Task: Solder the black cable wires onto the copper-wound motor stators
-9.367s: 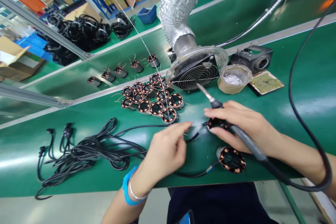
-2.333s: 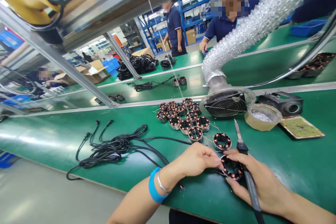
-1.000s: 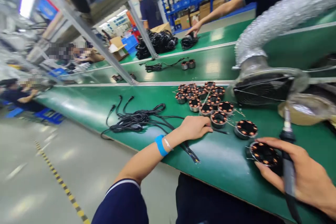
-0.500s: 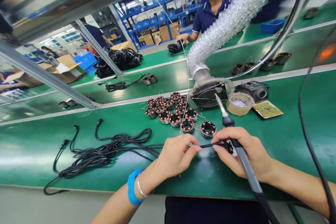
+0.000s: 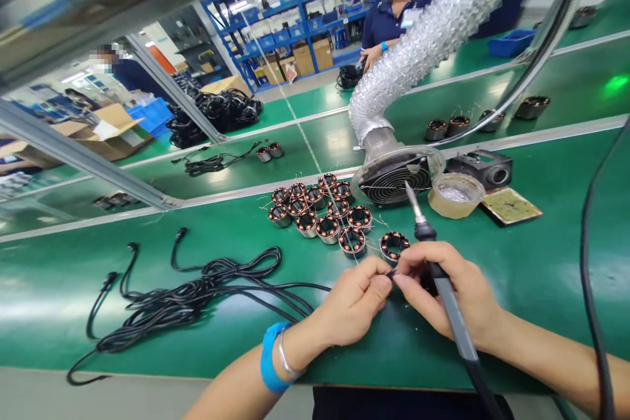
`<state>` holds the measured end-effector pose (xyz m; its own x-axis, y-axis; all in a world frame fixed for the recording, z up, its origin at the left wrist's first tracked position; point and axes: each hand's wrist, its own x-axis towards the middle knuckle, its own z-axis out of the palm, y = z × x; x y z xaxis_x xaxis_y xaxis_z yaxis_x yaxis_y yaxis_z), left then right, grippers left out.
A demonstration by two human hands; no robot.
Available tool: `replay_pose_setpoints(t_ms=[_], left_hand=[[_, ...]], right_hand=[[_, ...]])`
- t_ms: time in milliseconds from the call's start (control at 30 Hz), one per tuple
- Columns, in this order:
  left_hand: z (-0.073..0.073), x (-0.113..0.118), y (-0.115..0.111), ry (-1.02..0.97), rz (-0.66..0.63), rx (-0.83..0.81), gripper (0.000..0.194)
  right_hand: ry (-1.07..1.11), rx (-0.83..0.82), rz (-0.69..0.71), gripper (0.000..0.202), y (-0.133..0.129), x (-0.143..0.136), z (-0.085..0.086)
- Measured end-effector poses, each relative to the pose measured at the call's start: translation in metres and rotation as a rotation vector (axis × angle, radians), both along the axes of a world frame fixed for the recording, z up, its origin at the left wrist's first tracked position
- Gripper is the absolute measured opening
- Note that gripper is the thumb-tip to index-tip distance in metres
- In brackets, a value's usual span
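My left hand [image 5: 352,305] pinches a black cable [image 5: 315,285], which runs back to the coiled bundle on the left. Fingertip to fingertip with it, my right hand [image 5: 460,285] is closed around a soldering iron [image 5: 453,308], whose bare tip points up and away. The right thumb and forefinger also meet at the cable's end. Something dark behind those fingers is mostly hidden; the earlier frame shows a copper-wound stator there. Just beyond my fingertips stands a single stator [image 5: 394,247], and several more stators [image 5: 327,228] are grouped to its left.
A fume extractor fan [image 5: 396,180] with a silver duct [image 5: 394,79] stands behind the iron's tip. Right of it are a round tub [image 5: 455,200], a dark iron holder [image 5: 485,170] and a yellowish sponge tray [image 5: 512,205]. A co-worker [image 5: 388,26] stands across the bench, holding black cable.
My left hand has moved right until its fingertips reach those of my right hand, covering the cable between them. The stator behind my right fingers is now mostly hidden. The view has shifted slightly.
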<state>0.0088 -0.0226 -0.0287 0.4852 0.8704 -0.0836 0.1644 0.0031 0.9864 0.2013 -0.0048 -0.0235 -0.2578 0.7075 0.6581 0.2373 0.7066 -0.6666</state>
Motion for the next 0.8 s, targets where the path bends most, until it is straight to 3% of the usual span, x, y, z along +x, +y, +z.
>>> replay_pose_setpoints(t_ms=[167, 267, 433, 567, 667, 800], left_hand=[[0.002, 0.001, -0.001, 0.021, -0.007, 0.051, 0.047], [-0.001, 0.005, -0.003, -0.012, 0.056, 0.062, 0.043], [-0.01, 0.015, -0.008, -0.183, 0.248, -0.03, 0.034], [-0.011, 0.015, -0.003, -0.262, 0.24, -0.13, 0.039], [-0.009, 0.011, 0.004, -0.202, 0.216, -0.139, 0.04], [0.001, 0.007, 0.007, 0.056, 0.151, -0.041, 0.034]], right_hand=[[0.002, -0.014, 0.018, 0.027, -0.003, -0.004, -0.004], [-0.005, -0.034, -0.039, 0.024, -0.005, -0.006, -0.003], [-0.003, -0.08, -0.092, 0.022, -0.01, -0.013, -0.004], [-0.027, -0.072, -0.133, 0.024, -0.013, -0.018, -0.008], [-0.09, -0.001, -0.143, 0.02, -0.015, -0.016, -0.008], [-0.157, 0.145, -0.096, 0.022, -0.012, -0.012, -0.003]])
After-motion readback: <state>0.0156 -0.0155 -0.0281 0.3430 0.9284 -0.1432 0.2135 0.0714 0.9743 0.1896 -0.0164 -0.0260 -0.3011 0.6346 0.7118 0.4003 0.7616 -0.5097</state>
